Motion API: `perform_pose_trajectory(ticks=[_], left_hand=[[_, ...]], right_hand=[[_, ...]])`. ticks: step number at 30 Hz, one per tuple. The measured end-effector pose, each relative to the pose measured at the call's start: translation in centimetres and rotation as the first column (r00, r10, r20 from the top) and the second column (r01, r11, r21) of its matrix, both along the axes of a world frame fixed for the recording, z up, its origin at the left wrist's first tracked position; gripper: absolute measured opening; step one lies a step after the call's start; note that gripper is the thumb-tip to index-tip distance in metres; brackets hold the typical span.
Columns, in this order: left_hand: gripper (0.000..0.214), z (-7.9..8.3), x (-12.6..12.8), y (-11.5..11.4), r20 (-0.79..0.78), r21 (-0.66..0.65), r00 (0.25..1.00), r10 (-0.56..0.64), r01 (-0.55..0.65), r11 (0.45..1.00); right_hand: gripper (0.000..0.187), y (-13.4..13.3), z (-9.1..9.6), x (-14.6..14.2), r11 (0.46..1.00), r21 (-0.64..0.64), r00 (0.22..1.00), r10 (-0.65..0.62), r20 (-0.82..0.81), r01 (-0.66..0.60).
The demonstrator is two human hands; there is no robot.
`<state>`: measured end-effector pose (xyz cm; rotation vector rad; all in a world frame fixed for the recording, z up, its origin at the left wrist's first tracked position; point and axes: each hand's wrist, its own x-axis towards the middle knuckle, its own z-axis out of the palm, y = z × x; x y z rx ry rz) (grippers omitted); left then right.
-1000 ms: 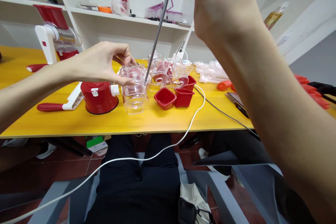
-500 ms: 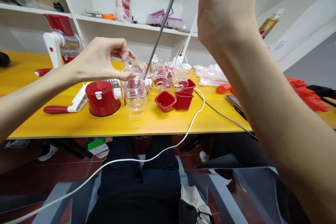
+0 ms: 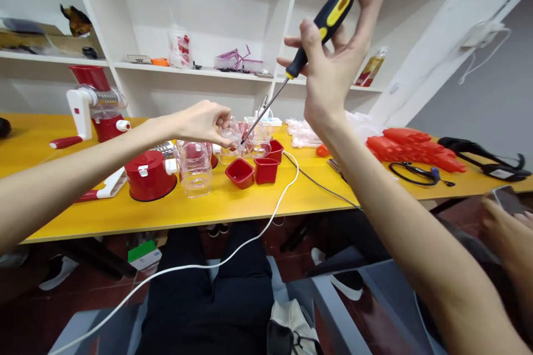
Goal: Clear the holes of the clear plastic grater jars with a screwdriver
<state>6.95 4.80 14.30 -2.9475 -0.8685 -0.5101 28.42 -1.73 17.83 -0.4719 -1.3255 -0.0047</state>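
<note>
My right hand (image 3: pixel 333 66) is raised above the yellow table (image 3: pixel 216 202), fingers wrapped round the black-and-yellow handle of a screwdriver (image 3: pixel 308 47). Its long shaft slants down to the left, and the tip meets a clear plastic housing (image 3: pixel 233 136) at the back of the table. My left hand (image 3: pixel 204 122) pinches that clear housing from the left, fingers closed on its rim. Another clear plastic housing (image 3: pixel 195 169) stands upright just in front, untouched. Two red plastic cups (image 3: pixel 252 172) sit to its right.
A red round base with a white crank (image 3: pixel 147 175) lies left of the clear parts. An assembled red-and-white grinder (image 3: pixel 94 105) stands far left. A white cable (image 3: pixel 250 233) hangs over the front edge. Red parts (image 3: pixel 414 150) are piled at right. Another person's hand holds a phone (image 3: pixel 506 199) at right.
The view has pulled back and tilted up. My left hand moved from the near clear housing to one farther back, and the screwdriver tip followed it there; my right hand now shows in full.
</note>
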Motion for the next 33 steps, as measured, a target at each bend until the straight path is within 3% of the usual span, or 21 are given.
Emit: perform_pose_trajectory(ticks=[5, 9, 15, 22, 28, 33], left_hand=[[0.038, -0.3, 1.7, 0.2, -0.187, 0.032, 0.982, 0.011, -0.005, 0.999], [0.038, -0.6, 1.9, 1.1, -0.243, 0.059, 0.97, -0.014, 0.029, 0.998], [0.034, -1.2, 1.7, 2.3, -0.244, 0.038, 0.969, -0.028, 0.038, 0.999], [0.038, -0.3, 1.3, 2.0, -0.25, 0.065, 0.968, -0.017, 0.035, 0.997], [0.038, 0.4, 0.9, 1.3, -0.2, 0.065, 0.98, 0.014, -0.001, 0.998], [0.04, 1.0, 0.1, 0.3, -0.146, 0.092, 0.989, 0.035, -0.022, 0.996]], right_hand=[[0.045, 0.3, -1.4, 0.9, 0.996, -0.092, 0.998, -0.019, -0.065, 0.013], [0.046, 0.8, -1.9, 1.7, 0.996, -0.079, 0.997, -0.054, -0.052, 0.05], [0.049, 2.5, -4.6, 2.2, 0.995, -0.087, 0.997, -0.057, -0.043, 0.053], [0.043, 2.0, -9.0, -1.2, 0.978, -0.202, 0.998, 0.062, 0.021, -0.056], [0.039, 0.6, -10.0, -2.3, 0.977, -0.214, 0.989, 0.037, 0.142, -0.006], [0.04, 0.0, -9.9, -2.5, 0.983, -0.167, 0.993, 0.092, 0.067, -0.08]])
